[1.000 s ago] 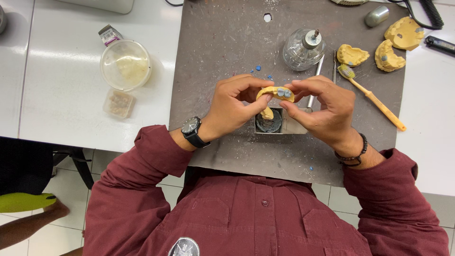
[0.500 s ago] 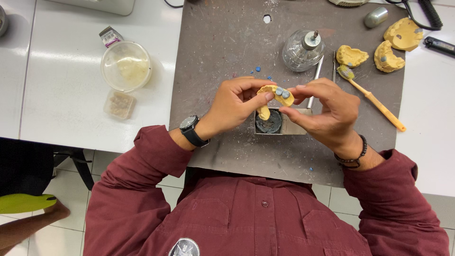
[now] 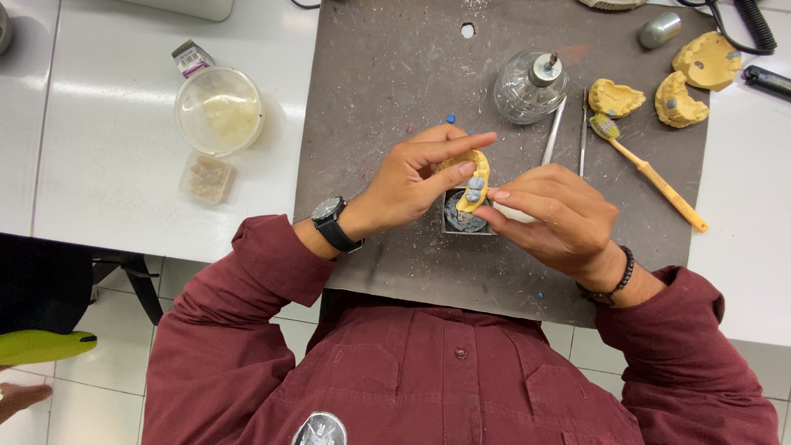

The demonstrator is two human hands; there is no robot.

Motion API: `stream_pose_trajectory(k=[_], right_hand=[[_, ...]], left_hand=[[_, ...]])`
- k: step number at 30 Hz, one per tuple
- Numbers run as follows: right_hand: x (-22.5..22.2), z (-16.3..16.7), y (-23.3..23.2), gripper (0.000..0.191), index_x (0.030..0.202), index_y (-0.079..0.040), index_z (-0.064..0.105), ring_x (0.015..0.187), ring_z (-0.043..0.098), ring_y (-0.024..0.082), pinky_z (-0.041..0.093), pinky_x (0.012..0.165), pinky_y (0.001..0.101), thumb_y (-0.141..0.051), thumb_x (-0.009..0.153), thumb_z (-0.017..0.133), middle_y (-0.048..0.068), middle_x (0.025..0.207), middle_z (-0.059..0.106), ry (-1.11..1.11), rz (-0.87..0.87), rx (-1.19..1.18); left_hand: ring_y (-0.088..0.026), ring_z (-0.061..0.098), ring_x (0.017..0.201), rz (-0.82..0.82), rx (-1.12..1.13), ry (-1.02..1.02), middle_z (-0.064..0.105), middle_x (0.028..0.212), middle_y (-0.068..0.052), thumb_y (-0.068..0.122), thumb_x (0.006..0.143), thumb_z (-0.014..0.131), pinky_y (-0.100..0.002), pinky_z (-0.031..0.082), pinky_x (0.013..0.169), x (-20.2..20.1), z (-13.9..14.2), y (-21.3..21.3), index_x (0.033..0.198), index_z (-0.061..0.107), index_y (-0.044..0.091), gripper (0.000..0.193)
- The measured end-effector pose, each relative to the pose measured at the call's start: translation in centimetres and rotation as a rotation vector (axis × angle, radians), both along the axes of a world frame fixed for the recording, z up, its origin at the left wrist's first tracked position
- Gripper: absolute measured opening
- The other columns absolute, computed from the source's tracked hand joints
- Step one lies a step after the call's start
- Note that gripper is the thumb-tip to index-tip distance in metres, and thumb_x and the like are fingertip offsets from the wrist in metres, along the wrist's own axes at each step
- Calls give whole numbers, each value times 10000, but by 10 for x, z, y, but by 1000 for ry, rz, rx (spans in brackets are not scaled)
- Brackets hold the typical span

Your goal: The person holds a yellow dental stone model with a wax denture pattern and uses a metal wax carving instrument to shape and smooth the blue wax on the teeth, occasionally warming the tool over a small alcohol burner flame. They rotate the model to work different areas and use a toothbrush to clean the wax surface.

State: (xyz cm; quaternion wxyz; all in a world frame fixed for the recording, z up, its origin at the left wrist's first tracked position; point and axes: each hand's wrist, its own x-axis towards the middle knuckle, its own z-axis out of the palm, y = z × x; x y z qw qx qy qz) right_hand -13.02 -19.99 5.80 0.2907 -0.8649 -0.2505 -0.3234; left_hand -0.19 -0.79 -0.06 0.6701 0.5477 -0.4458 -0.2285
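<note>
Yellow dental cast (image 3: 475, 177) with grey-blue wax teeth sits pinched between both hands, just above small metal tin (image 3: 466, 219) on worktop (image 3: 387, 74). Left hand (image 3: 412, 177) grip closed on it; right hand (image 3: 554, 216) grip closed on its lower end

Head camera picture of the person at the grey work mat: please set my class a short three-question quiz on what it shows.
1. True or false: both hands hold the yellow dental cast.
2. Which thing lies to the right of the two metal tools? A) toothbrush B) lidded plastic tub C) glass burner
3. Fill in: the black watch is on the ____ wrist.

Key
1. True: the left hand and the right hand pinch it above a small square tin.
2. A.
3. Left.
</note>
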Motion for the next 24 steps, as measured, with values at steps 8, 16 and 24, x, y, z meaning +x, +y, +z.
stream_pose_trajectory(k=[8,16,24], right_hand=[[2,-6,-5,462,1143,-67,681,841,673,239,548,714,347,-61,789,978,83,936,713,10,13,-21],[0,-9,-7,520,1161,-144,711,786,592,183,464,664,327,-177,725,993,35,912,625,103,105,-5],[-9,2,4,560,1178,-160,694,932,594,230,474,821,349,-211,712,1000,30,1106,717,98,83,16]], left_hand=[[-68,615,961,24,40,-39,673,1129,4,122,1068,647,-216,509,823,0,4,1,1389,675,117,322],[-122,681,1073,-235,91,89,721,1185,-53,143,1061,639,-280,563,947,0,-3,-1,1381,671,46,336],[-201,703,1233,-647,56,515,723,1254,-145,162,1112,645,-365,571,1111,-3,-9,2,1494,573,-1,421]])
